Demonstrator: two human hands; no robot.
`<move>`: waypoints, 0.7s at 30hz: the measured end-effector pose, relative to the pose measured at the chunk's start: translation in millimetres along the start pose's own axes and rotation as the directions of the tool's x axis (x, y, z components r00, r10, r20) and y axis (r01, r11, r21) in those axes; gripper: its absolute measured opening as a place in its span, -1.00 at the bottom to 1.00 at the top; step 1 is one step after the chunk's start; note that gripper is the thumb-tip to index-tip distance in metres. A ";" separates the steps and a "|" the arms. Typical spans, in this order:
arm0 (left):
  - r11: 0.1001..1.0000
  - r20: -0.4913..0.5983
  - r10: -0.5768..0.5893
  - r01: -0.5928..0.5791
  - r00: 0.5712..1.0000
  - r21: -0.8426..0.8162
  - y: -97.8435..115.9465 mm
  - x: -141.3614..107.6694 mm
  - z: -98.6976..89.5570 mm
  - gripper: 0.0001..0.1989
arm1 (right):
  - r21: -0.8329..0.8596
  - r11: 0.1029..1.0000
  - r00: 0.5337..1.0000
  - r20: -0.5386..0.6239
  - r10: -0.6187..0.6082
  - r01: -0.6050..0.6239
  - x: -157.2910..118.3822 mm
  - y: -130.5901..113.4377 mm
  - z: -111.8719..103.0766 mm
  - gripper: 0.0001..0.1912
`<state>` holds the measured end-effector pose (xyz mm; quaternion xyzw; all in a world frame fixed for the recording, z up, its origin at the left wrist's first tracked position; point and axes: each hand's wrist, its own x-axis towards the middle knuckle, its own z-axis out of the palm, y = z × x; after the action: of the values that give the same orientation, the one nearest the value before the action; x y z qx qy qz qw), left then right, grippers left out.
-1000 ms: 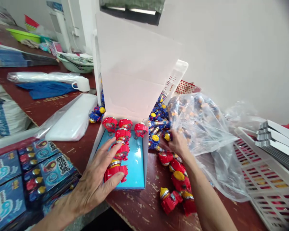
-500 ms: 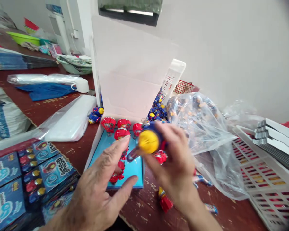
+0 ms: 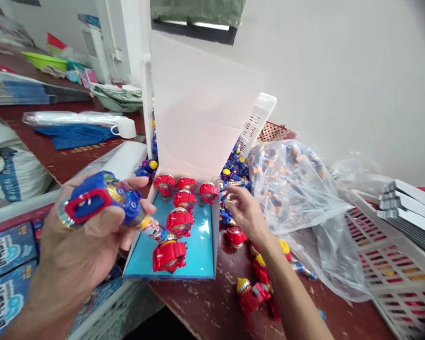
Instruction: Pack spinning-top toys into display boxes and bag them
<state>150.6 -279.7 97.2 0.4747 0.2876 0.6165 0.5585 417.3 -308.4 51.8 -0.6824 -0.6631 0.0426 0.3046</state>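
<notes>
My left hand [image 3: 88,236] is wrapped round a blue toy [image 3: 108,198] with a red-framed side and a short printed tube. The tube points over an open box [image 3: 201,250] with a light-blue inside. Several red toys [image 3: 180,222] stand in that box, in a column and along its back edge. To the right of the box, my right hand [image 3: 246,212] reaches to a pile of blue toys [image 3: 239,165] with yellow caps. Its fingers are curved and apart at the pile's near edge; whether they touch a toy I cannot tell.
Red toys with yellow tips [image 3: 253,295] lie loose on the dark red table [image 3: 212,302]. A clear plastic bag [image 3: 290,189] of toys and a white slotted basket [image 3: 378,250] stand right. Printed boxes [image 3: 10,278] are at lower left, a white mug [image 3: 126,128] behind.
The blue toy has passed from my right hand to my left, which has moved left with it. My right hand has gone to the pile beside the box.
</notes>
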 end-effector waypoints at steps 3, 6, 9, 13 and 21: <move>0.997 -0.047 -0.054 0.051 0.997 -0.059 -8.1 24.5 -12.8 -0.57 | -0.158 0.987 0.984 0.179 0.018 0.011 2.0 44.1 32.7 -0.45; 0.996 -0.020 -0.091 0.090 0.996 -0.022 -29.5 45.3 -26.5 -0.50 | -0.213 0.975 0.968 0.249 -0.003 0.058 -2.9 57.6 54.5 -0.48; 0.990 0.059 -0.133 0.131 0.989 0.046 -52.0 57.9 -41.0 -0.39 | -0.277 0.959 0.968 0.252 0.007 0.066 -2.6 59.3 60.3 -0.59; 0.980 0.139 -0.196 0.187 0.971 0.073 -67.0 62.1 -52.3 -0.26 | -0.333 0.941 0.969 0.244 0.036 0.049 2.6 62.3 56.6 -0.67; 0.965 0.237 -0.127 0.064 0.963 0.256 -69.3 63.3 -59.2 -0.44 | -0.234 0.967 0.993 0.041 0.113 -0.101 5.5 76.9 29.4 -0.49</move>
<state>130.5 -193.8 29.8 0.6000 0.3114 0.4832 0.5563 472.0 -287.7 -6.5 -0.7466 -0.6338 -0.0004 0.2022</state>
